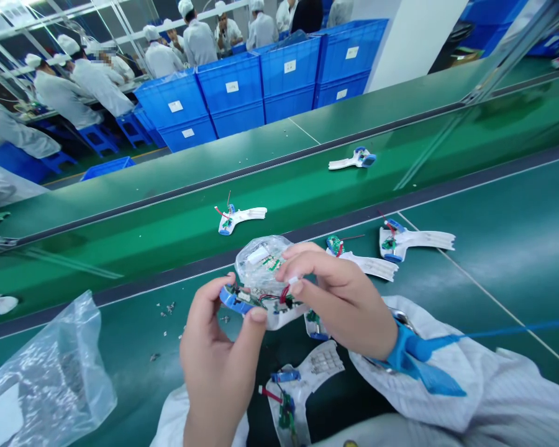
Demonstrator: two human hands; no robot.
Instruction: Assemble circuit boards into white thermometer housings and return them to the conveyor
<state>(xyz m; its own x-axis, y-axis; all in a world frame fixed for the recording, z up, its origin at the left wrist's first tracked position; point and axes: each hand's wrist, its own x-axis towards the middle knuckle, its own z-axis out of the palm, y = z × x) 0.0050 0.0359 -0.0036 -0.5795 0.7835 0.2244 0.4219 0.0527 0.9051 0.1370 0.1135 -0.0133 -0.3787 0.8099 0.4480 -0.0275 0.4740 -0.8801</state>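
Observation:
My left hand (pixel 223 354) is closed on a white plastic housing half (pixel 282 320) with a blue end piece (pixel 235 301), gripping it between thumb and fingers. Inside the housing lie a green circuit board and thin wires. My right hand (pixel 349 298) pinches a small white connector (pixel 293 282) on red wires above the housing. Just behind my hands sits a clear plastic bag (pixel 261 264) with small green boards in it. Below them, another white housing half (pixel 302 385) with wires and a board lies on the green bench.
More housing halves (pixel 414 241) lie at right, and two, including one housing (pixel 242 217), rest on the green conveyor belt (pixel 177 230). A clear bag (pixel 51 379) is at left, near scattered small metal parts (pixel 170 308). Blue crates (pixel 230 87) and co-workers (pixel 200 40) are beyond.

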